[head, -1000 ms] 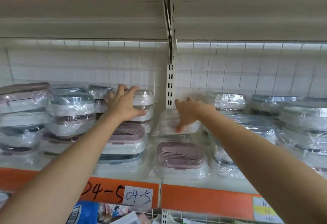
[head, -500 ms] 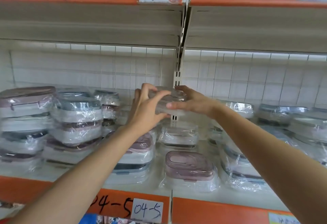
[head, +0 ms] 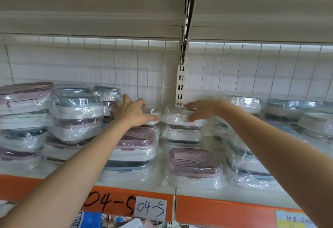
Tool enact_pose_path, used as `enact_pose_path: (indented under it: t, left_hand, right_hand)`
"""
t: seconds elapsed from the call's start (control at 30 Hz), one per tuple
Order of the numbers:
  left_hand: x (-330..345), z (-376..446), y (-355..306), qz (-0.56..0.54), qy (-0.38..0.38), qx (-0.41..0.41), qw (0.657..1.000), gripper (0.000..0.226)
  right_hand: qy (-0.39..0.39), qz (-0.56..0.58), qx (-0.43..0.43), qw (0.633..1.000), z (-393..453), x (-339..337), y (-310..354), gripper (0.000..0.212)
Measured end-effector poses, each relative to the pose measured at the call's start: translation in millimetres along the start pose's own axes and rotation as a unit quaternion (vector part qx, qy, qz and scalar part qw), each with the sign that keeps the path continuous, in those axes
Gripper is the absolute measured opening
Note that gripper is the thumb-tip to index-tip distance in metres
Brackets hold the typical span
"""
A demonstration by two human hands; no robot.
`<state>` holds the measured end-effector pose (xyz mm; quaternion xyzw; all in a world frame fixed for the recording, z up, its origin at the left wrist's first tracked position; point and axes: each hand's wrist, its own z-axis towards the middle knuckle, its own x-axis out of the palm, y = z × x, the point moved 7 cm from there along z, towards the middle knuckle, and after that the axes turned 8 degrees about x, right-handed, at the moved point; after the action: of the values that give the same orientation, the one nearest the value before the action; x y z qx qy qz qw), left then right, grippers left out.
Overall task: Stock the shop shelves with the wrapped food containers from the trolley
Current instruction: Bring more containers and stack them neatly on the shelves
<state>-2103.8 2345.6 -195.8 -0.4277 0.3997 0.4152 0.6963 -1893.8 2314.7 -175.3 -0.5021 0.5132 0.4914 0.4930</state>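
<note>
A wrapped white food container (head: pixel 177 118) sits on top of a small stack at the back middle of the shelf (head: pixel 207 190). My right hand (head: pixel 201 109) lies on its top right with fingers stretched out. My left hand (head: pixel 133 110) reaches in from the left, fingers extended, its fingertips touching the container's left end and the wrap of the stack beside it. A pink-lidded wrapped container (head: pixel 193 166) lies in front of the stack, another pink-lidded one (head: pixel 138 137) below my left wrist.
Stacks of wrapped containers (head: pixel 75 116) fill the shelf's left side, more wrapped containers (head: pixel 288 109) its right. A slotted upright post (head: pixel 180 85) stands behind the middle. The upper shelf (head: pixel 108 11) hangs low overhead. Orange edge strip with label 04-5 (head: pixel 150 209) runs along the front.
Both hands lifted a wrapped container from the left stack, carried it right and set it down on the middle stack. The fingers have loosened from a grip to lying flat.
</note>
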Motion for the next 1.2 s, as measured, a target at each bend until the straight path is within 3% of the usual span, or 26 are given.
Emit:
enact_pose_path:
  t: [0.13,0.23,0.3,0.37,0.5,0.6,0.67,0.73,0.83,1.0,1.03,1.13,1.2]
  left_hand:
    - [-12.2,-7.1,2.7,-0.093,-0.115,-0.025,0.989,0.063]
    - [-34.9,-17.2,-10.1,-0.118,-0.232,0.010,0.965,0.066]
    - [-44.7,-23.9,-31.0,-0.100,-0.276,0.050,0.955,0.079]
    - [-47.5,-27.8,-55.9,-0.116,-0.282,0.104,0.947,0.082]
    - [-41.3,-26.9,-65.3,-0.222,-0.194,0.176,0.939,0.083]
    - [-27.9,-21.6,-40.1,-0.194,-0.098,0.139,0.966,0.080]
    - [-18.0,-16.9,-19.6,-0.152,-0.035,0.095,0.983,0.074]
    - [-8.2,-13.0,-1.2,-0.109,0.021,0.055,0.992,0.074]
    - [5.3,-8.3,20.0,-0.031,0.083,0.013,0.996,0.078]
    - [18.2,-0.4,20.5,0.019,0.144,-0.004,0.989,0.079]
    - [19.4,-0.5,16.8,0.007,0.157,-0.006,0.988,0.082]
    - [28.8,0.7,11.0,0.004,0.188,-0.023,0.982,0.125]
    - [39.4,5.8,12.8,0.021,0.197,-0.047,0.979,0.139]
  right_hand:
    - [-0.045,-0.055,0.010,0.997,-1.5,-6.8,11.1,0.063]
    - [-0.114,0.171,-0.035,0.978,-11.8,-32.2,20.0,0.072]
    - [-0.094,0.374,-0.092,0.918,-19.9,-41.1,30.7,0.085]
    - [-0.094,0.440,-0.117,0.885,-20.5,-44.4,38.1,0.091]
    - [-0.122,0.451,-0.097,0.879,-11.7,-46.2,20.1,0.085]
    - [-0.119,0.465,-0.067,0.875,-7.3,-40.7,-6.7,0.067]
    - [-0.105,0.465,-0.029,0.879,1.0,-33.5,-22.7,0.071]
    - [-0.101,0.404,0.008,0.909,8.5,-30.2,-29.0,0.070]
    - [-0.122,0.243,0.026,0.962,9.8,-37.5,-16.9,0.044]
    - [-0.155,0.108,-0.005,0.982,10.6,-38.1,4.2,0.044]
    - [-0.156,0.090,-0.005,0.984,12.2,-35.3,2.1,0.046]
    - [-0.158,0.076,-0.003,0.984,9.7,-33.5,-5.4,0.045]
    - [-0.162,0.068,0.008,0.984,6.4,-34.3,-7.1,0.045]
